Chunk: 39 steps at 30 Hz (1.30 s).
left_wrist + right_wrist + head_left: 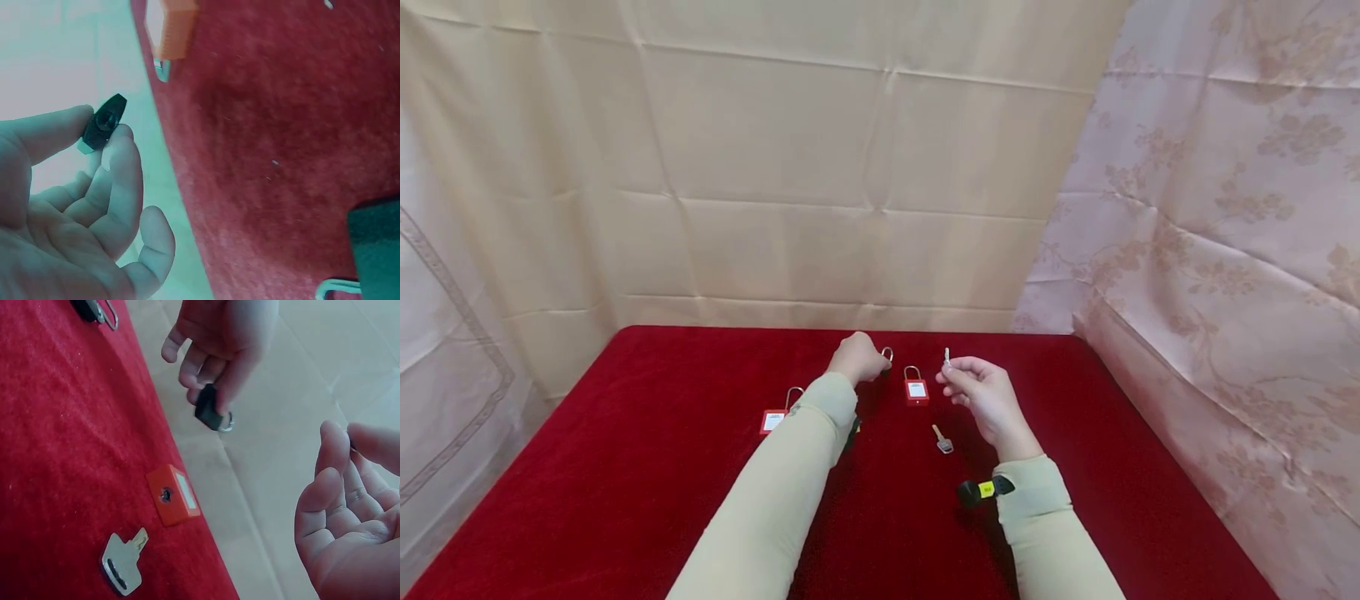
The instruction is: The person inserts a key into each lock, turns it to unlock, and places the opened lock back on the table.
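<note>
My left hand (pixel 856 358) pinches a small black padlock (pixel 208 409) between thumb and fingertips, above the far part of the table. Its keyhole faces the camera in the left wrist view, and its silver shackle (pixel 887 354) shows in the head view. To the right, my right hand (pixel 988 396) pinches a small silver key (pixel 947 357) that points upward. Between the hands a red padlock (pixel 916 388) with a white label sits on the table, keyhole visible in the right wrist view. A larger key (pixel 942 439) lies nearer, below the right hand.
Another red padlock (pixel 773 421), its shackle raised, lies left of my left sleeve. A dark block with a metal loop (pixel 378 244) appears at the left wrist view's edge. Red cloth covers the table (pixel 625 467); a beige curtain (pixel 775 167) hangs behind it.
</note>
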Each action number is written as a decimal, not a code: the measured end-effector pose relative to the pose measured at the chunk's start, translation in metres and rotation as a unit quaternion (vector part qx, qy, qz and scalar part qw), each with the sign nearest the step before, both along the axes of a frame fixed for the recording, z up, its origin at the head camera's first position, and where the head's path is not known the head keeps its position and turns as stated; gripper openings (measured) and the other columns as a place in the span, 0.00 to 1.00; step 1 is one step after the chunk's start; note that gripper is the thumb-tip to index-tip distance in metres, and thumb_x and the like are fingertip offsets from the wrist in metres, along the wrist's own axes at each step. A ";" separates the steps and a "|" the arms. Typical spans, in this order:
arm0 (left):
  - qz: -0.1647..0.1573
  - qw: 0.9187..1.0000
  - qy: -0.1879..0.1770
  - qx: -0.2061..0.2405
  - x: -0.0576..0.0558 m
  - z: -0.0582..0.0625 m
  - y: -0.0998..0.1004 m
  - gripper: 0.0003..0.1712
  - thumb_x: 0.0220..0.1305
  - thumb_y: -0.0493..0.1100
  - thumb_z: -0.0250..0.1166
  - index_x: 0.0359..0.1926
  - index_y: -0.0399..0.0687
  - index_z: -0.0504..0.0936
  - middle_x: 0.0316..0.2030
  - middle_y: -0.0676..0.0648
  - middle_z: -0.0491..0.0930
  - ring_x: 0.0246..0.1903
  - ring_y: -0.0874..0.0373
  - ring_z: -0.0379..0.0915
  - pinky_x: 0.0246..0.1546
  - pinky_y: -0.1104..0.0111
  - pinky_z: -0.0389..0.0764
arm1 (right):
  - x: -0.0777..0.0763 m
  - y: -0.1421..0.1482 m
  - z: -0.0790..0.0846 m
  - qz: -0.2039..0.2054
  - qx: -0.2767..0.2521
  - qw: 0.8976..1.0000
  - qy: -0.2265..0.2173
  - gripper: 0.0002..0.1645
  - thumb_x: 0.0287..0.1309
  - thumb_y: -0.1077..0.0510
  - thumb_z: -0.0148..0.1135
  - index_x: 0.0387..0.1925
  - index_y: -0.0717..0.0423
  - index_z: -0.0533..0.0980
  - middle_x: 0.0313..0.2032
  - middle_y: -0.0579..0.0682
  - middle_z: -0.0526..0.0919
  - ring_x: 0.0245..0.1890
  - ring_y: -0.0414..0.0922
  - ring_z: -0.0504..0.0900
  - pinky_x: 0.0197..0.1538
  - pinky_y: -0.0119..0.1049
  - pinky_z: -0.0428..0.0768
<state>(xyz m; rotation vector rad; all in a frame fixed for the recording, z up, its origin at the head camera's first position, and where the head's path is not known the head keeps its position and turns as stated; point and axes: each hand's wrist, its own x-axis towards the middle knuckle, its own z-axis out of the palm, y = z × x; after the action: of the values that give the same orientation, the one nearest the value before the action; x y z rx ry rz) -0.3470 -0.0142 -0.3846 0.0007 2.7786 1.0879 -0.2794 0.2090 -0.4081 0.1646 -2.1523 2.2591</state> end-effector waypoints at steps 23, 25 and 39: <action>-0.067 0.978 0.107 0.168 0.037 0.011 -0.012 0.08 0.66 0.42 0.71 0.39 0.41 0.84 0.29 0.49 0.85 0.30 0.57 0.78 0.34 0.65 0.78 | 0.009 -0.010 0.017 0.056 0.024 0.998 0.036 0.12 0.65 0.62 0.68 0.45 0.68 0.80 0.36 0.55 0.89 0.32 0.46 0.88 0.36 0.36 0.83; -0.074 0.974 0.111 0.181 0.041 0.012 -0.013 0.08 0.66 0.42 0.70 0.39 0.41 0.84 0.29 0.50 0.86 0.31 0.57 0.79 0.34 0.65 0.78 | 0.010 -0.010 0.018 0.058 0.027 0.997 0.040 0.12 0.64 0.63 0.68 0.45 0.69 0.80 0.35 0.56 0.88 0.32 0.46 0.87 0.36 0.36 0.83; -0.079 0.957 0.137 0.244 0.074 0.015 -0.029 0.07 0.66 0.43 0.71 0.39 0.44 0.85 0.30 0.44 0.84 0.31 0.53 0.79 0.36 0.62 0.78 | 0.013 -0.013 0.022 0.072 0.043 0.995 0.052 0.13 0.63 0.65 0.68 0.45 0.72 0.80 0.34 0.54 0.88 0.31 0.46 0.87 0.36 0.37 0.84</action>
<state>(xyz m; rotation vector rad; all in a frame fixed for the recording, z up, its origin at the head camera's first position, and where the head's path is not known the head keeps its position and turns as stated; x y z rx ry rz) -0.2733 -0.0436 -0.3699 0.4541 2.5827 1.8119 -0.2666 0.1963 -0.3859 0.4413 -2.2517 2.1744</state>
